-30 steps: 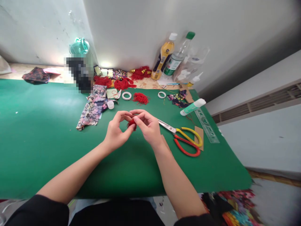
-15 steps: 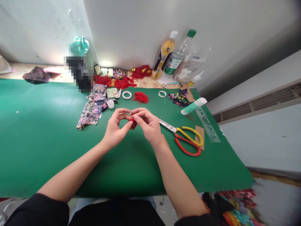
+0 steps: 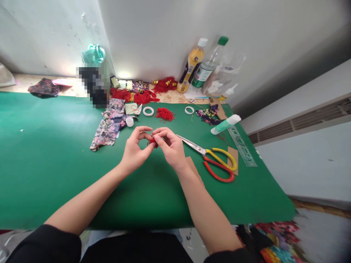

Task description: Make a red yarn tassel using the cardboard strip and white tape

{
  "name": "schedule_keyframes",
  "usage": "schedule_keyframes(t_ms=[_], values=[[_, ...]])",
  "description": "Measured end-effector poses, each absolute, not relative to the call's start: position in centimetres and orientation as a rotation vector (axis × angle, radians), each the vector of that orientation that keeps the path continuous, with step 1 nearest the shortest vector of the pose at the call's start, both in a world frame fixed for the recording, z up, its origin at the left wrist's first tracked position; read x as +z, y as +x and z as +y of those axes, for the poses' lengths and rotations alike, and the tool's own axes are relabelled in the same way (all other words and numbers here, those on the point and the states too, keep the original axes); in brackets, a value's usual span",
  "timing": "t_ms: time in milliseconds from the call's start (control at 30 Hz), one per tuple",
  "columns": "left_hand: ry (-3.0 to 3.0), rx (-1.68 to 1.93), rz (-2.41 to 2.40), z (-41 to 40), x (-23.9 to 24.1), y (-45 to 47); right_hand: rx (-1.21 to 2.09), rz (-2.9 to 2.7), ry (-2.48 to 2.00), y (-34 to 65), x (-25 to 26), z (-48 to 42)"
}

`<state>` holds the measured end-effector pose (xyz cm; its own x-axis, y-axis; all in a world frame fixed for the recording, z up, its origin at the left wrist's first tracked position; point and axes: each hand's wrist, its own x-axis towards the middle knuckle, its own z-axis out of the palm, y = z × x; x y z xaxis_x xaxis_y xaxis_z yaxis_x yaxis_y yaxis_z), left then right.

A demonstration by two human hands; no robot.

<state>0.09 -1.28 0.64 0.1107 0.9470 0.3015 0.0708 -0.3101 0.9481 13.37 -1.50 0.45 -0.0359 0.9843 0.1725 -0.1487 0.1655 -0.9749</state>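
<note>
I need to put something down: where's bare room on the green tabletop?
Widest: the green tabletop left of the floral fabric and left forearm, bar tiny specks. Another: the near right corner, bounded by the scissors and ruler. Crowded: the back, with tape rolls, red tassels and bottles.

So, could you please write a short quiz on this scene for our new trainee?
1. Multiple choice: What do the left hand and the right hand hold between them?
a) a glue stick
b) red thread
c) a ruler

2. True or false: The scissors have one yellow handle and one red handle.

3. Fill in the blank: The clear bottle, just right of the yellow bottle, has a ____ cap.

Key: 1. b; 2. true; 3. green.
</note>
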Motion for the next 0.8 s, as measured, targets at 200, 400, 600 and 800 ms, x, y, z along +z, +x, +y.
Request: schedule_keyframes(t_ms=[200,400,600,800], values=[[1.621,1.319,1.021,-1.3,0.5,0.1,1.151,-1.249,-0.97,13.3,0.5,-1.6],[1.634,1.29,1.023,-1.3,0.7,0.0,1.109,-1.296,-0.995,13.4,0.7,-1.7],[1.579,1.25,0.933,-1.1,0.9,-0.4,1.163,-1.297,-0.96,13.8,0.5,-1.6],[1.485,1.185,0.833,-0.5,1.1,-1.1,1.178,-1.263,-0.935,14.0,0.5,-1.5]])
